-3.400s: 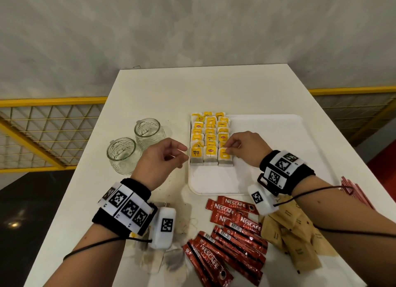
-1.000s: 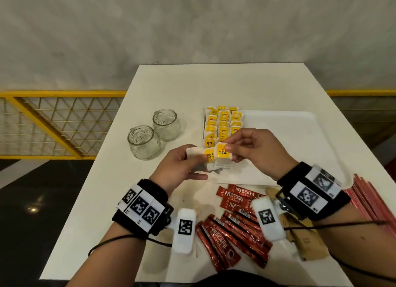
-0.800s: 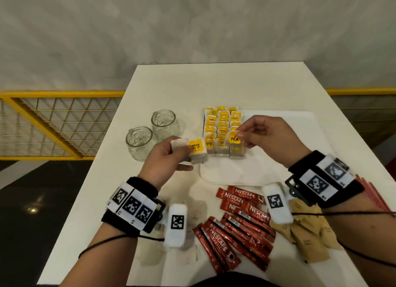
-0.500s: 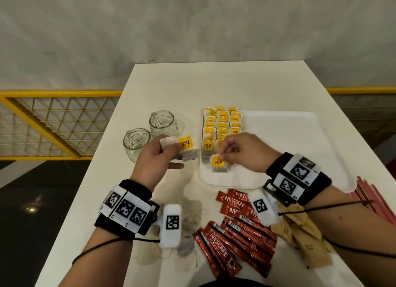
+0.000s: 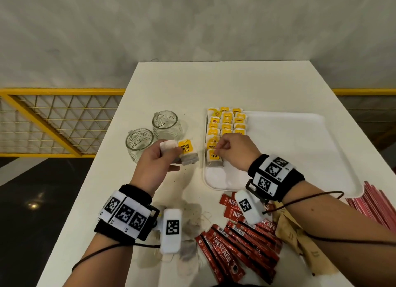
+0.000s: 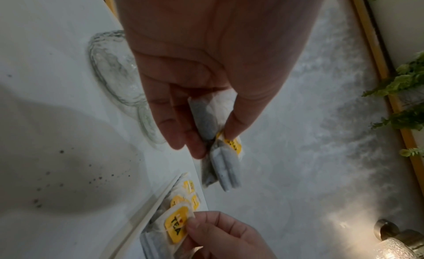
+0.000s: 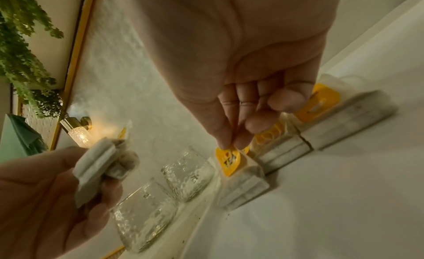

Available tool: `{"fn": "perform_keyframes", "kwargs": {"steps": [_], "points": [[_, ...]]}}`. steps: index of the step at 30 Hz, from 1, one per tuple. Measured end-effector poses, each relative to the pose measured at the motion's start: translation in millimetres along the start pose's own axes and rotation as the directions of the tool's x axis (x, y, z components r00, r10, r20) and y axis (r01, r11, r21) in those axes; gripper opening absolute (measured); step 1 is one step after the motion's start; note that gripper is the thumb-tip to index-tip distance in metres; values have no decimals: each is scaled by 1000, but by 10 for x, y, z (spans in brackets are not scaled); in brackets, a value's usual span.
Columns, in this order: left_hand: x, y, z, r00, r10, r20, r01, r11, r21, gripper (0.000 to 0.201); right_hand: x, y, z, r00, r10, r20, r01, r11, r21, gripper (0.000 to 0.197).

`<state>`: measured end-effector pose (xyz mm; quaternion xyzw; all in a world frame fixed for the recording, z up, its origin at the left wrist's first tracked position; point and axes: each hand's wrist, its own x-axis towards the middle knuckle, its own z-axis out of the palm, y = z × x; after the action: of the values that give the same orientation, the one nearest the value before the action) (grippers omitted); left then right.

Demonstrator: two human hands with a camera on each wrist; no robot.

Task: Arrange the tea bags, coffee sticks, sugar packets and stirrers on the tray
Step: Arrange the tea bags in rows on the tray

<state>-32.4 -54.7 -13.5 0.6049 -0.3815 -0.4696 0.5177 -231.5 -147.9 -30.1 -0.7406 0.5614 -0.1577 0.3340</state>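
A white tray (image 5: 300,149) lies on the white table with rows of yellow-tagged tea bags (image 5: 227,123) along its left side. My right hand (image 5: 218,151) pinches the yellow "TEA" tag of a tea bag (image 5: 214,161) that sits at the near end of the left row; the same tea bag (image 7: 241,183) and pinch (image 7: 229,146) show in the right wrist view. My left hand (image 5: 171,152) holds a few tea bags (image 5: 188,155) in the air left of the tray, also the tea bags (image 6: 220,154) in the left wrist view.
Two empty glass jars (image 5: 152,134) stand left of the tray. Red coffee sticks (image 5: 240,239) lie near the front edge, brown sugar packets (image 5: 300,239) to their right, red stirrers (image 5: 372,205) at the far right. Loose tea bags (image 5: 190,226) lie under my left wrist.
My right hand took a tea bag from the left hand's stack, carried it to the tray and set it at the near end of the left row. The left hand drew back left.
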Motion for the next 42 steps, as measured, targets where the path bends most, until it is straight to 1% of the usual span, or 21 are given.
{"fn": "perform_keyframes", "kwargs": {"steps": [3, 6, 9, 10, 11, 13, 15, 16, 19, 21, 24, 26, 28, 30, 33, 35, 36, 39, 42], "points": [[9, -11, 4, 1000, -7, 1, 7, 1000, 13, 5, 22, -9, 21, 1000, 14, -3, -14, 999, 31, 4], [6, -19, 23, 1000, 4, 20, -5, 999, 39, 12, 10, -15, 30, 999, 33, 1, -33, 998, 48, 12], [-16, -23, 47, 999, 18, 32, -19, 999, 41, 16, -64, -98, -63, 994, 14, -107, -11, 1000, 21, 19], [-24, -23, 57, 999, 23, 34, -25, 999, 40, 16, -110, -151, -102, 990, -4, -142, 14, 997, 71, 21], [-29, -27, 72, 999, 27, 37, -28, 999, 38, 17, -169, -208, -132, 988, -18, -150, 43, 986, 164, 24], [-37, -25, 117, 998, 32, 49, -33, 999, 33, 19, -294, -321, -169, 994, -73, -87, 98, 940, 328, 23], [-43, -14, 172, 997, 38, 68, -40, 999, 22, 17, -369, -353, -159, 990, -143, 2, 133, 922, 365, 15], [-46, -6, 194, 996, 40, 77, -41, 999, 12, 15, -377, -339, -155, 986, -163, 25, 143, 918, 370, 9], [-47, 20, 225, 994, 43, 97, -42, 999, -14, 13, -369, -279, -200, 987, -158, 11, 138, 892, 430, 6], [-33, 30, 210, 996, 49, 80, -49, 999, -14, 16, -373, -259, -282, 989, -150, -18, 141, 876, 461, 7], [-2, 34, 166, 998, 61, 30, -60, 998, -33, 21, -339, -188, -468, 982, -151, -115, 185, 898, 400, 9], [10, 37, 149, 998, 57, 10, -56, 997, -60, 20, -316, -95, -585, 974, -177, -141, 209, 942, 262, 6], [12, 50, 142, 999, 53, 11, -52, 995, -79, 13, -318, 3, -639, 973, -209, -94, 216, 974, 68, 3], [14, 53, 144, 998, 55, 19, -53, 995, -81, 10, -346, 84, -620, 978, -209, -2, 209, 977, -48, 4], [16, 44, 164, 998, 51, 25, -49, 996, -74, 10, -403, 163, -499, 975, -158, 159, 174, 981, -92, 9], [18, 39, 183, 998, 50, 28, -49, 998, -48, 11, -412, 204, -390, 970, -141, 200, 164, 981, -100, 8], [18, 35, 191, 998, 51, 30, -50, 998, -34, 12, -400, 224, -341, 973, -133, 188, 155, 982, -104, 7], [7, 25, 206, 998, 41, 48, -40, 999, -10, 12, -313, 275, -253, 992, -77, 96, 88, 989, -115, 5], [-11, 10, 196, 997, 24, 69, -24, 1000, -2, 15, -226, 285, -230, 999, -29, 36, 34, 991, -128, 6]]}}
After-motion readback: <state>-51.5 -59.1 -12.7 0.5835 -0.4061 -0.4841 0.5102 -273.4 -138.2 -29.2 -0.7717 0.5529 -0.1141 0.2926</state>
